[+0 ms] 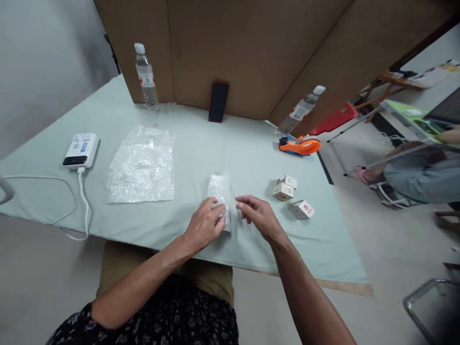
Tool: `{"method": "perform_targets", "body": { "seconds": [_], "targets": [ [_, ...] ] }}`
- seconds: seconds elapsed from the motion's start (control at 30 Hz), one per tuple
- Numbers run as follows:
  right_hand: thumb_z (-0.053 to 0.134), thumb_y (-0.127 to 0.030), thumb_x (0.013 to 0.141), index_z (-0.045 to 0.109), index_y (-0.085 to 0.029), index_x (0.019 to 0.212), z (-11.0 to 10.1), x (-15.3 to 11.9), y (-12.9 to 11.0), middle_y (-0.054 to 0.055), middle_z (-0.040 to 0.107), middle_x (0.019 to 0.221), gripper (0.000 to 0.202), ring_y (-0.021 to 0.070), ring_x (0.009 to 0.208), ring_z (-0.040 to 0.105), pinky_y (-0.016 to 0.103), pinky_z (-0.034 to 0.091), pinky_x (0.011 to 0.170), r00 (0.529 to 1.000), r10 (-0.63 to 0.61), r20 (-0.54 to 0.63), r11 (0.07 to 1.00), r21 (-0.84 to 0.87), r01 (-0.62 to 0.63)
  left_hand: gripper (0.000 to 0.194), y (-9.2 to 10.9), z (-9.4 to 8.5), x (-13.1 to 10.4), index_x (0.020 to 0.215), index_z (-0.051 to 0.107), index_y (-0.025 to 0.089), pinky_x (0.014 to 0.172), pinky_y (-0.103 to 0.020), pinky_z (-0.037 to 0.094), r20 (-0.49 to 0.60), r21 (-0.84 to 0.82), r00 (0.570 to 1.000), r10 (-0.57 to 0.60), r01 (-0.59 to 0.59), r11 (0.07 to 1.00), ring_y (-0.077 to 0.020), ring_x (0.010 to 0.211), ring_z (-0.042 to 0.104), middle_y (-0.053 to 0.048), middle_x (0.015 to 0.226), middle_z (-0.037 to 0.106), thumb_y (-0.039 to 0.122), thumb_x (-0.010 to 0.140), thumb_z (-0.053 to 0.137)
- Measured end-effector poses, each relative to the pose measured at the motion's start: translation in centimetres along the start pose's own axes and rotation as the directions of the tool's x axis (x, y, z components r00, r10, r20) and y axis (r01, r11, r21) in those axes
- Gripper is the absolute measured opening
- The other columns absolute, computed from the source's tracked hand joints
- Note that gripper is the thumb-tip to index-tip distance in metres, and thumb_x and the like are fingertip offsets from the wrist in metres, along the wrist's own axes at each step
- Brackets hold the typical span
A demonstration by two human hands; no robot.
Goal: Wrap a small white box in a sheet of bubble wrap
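The left hand lies palm down on the near end of a small bubble-wrapped bundle, its fingers curled over the wrap and pressing it to the surface. The bundle runs away from that hand, straight ahead of it. The right hand hovers just to the right of the bundle, fingers loosely bent and pointing toward it, thumb and forefinger close together; it holds nothing, and I cannot tell whether the fingertips touch the wrap.

To the right of the right hand, a little beyond it, sit three small boxes: two close together and a third nearer the surface's edge. Left of the left hand and somewhat farther out lies a flat sheet of bubble wrap. Farther left still is a white power bank with a white cable that loops back toward the near edge.

Beyond the boxes, far to the right, rests an orange tape dispenser. Behind it a water bottle stands, and a second bottle stands far left of it. Between them a dark phone leans against the brown cardboard wall at the back.
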State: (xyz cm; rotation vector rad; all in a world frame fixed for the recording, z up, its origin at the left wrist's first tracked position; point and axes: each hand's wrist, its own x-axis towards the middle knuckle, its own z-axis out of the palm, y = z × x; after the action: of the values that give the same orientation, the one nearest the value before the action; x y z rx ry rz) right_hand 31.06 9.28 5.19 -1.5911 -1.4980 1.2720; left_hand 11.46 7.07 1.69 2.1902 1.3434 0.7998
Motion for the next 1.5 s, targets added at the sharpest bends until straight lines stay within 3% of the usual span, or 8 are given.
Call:
{"method": "perform_targets", "body": {
  "seconds": [0.17,0.4,0.57,0.87,1.03,1.2,1.33,1.5],
  "targets": [
    [0.074,-0.053,0.064,0.064,-0.015,0.097,1.7,4.6,0.3,-0.001,0.061,0.067,0.052,0.0134,0.052,0.055,0.023,0.035,0.042,0.986,0.153,-0.07,0.988,-0.014,-0.154,0.027,0.2,-0.1,0.0,0.114,0.066,0.019,0.101,-0.041,0.054,-0.02,0.002,0.999,0.028,-0.028,1.0,-0.0245,0.116,0.06,-0.012,0.126,0.058,0.016,0.09,0.053],
    [0.073,-0.052,0.06,0.054,-0.019,0.064,2.3,8.0,1.0,-0.008,0.044,0.051,0.039,0.008,0.048,0.037,0.024,0.028,0.047,0.998,0.063,0.017,0.998,-0.024,-0.063,0.033,0.5,-0.4,0.2,0.121,0.064,0.017,0.102,-0.044,0.053,0.045,0.055,0.999,0.002,-0.005,0.998,-0.0264,0.117,0.06,-0.013,0.124,0.063,0.015,0.089,0.055],
    [0.067,-0.045,0.061,0.052,-0.019,0.055,2.4,8.5,2.0,-0.006,0.043,0.054,0.03,0.0096,0.055,0.038,0.024,0.027,0.051,1.0,-0.019,-0.003,0.996,-0.082,0.019,0.038,1.1,-1.4,0.5,0.127,0.061,0.021,0.094,-0.042,0.055,0.134,0.195,0.989,0.06,-0.085,0.977,-0.0246,0.11,0.064,-0.013,0.155,0.043,0.014,0.091,0.052],
    [0.074,-0.045,0.064,0.062,-0.019,0.065,3.8,6.1,1.4,-0.004,0.054,0.06,0.028,0.0119,0.059,0.044,0.026,0.036,0.059,0.997,-0.04,-0.072,0.944,0.323,0.062,0.027,0.5,-1.2,1.2,0.115,0.064,0.018,0.098,-0.042,0.049,0.22,0.114,0.974,0.054,-0.081,0.99,-0.0245,0.103,0.062,-0.009,0.111,0.07,0.014,0.092,0.049],
    [0.078,-0.042,0.069,0.07,-0.02,0.073,3.9,3.9,0.7,-0.002,0.065,0.07,0.024,0.0149,0.067,0.055,0.029,0.044,0.068,0.992,-0.108,-0.071,0.921,0.369,0.127,0.023,0.1,-0.3,0.2,0.109,0.06,0.021,0.095,-0.037,0.052,-0.013,0.01,0.999,-0.045,0.045,0.999,-0.0226,0.105,0.061,-0.007,0.11,0.061,0.018,0.086,0.058],
    [0.075,-0.04,0.078,0.075,-0.022,0.079,3.8,1.7,0.7,0.002,0.072,0.088,0.018,0.0204,0.086,0.064,0.035,0.049,0.087,0.959,-0.269,-0.089,0.937,0.206,0.282,0.055,-0.7,0.3,-0.1,0.125,0.049,0.018,0.101,-0.047,0.048,-0.21,-0.051,0.964,-0.164,0.157,0.986,-0.0302,0.119,0.055,-0.013,0.121,0.057,0.025,0.075,0.072],
    [0.074,-0.041,0.08,0.075,-0.023,0.078,3.8,0.8,1.4,0.006,0.071,0.101,0.019,0.0229,0.102,0.064,0.039,0.047,0.098,0.909,-0.413,-0.052,0.906,0.079,0.416,0.071,-2.1,-0.1,0.9,0.136,0.045,0.016,0.113,-0.05,0.038,-0.066,-0.196,0.99,-0.122,0.108,0.975,-0.0329,0.133,0.048,-0.018,0.142,0.05,0.02,0.071,0.073],
    [0.065,-0.045,0.089,0.075,-0.023,0.097,3.1,-0.5,2.9,0.01,0.069,0.11,0.025,0.0231,0.105,0.066,0.041,0.052,0.095,0.853,-0.52,0.04,0.853,-0.029,0.521,0.024,-3.2,-0.9,1.5,0.095,0.06,0.019,0.108,-0.044,0.043,0.123,-0.396,0.99,-0.064,0.108,0.912,-0.0274,0.125,0.055,-0.012,0.127,0.061,0.018,0.074,0.071]
  ]
}}
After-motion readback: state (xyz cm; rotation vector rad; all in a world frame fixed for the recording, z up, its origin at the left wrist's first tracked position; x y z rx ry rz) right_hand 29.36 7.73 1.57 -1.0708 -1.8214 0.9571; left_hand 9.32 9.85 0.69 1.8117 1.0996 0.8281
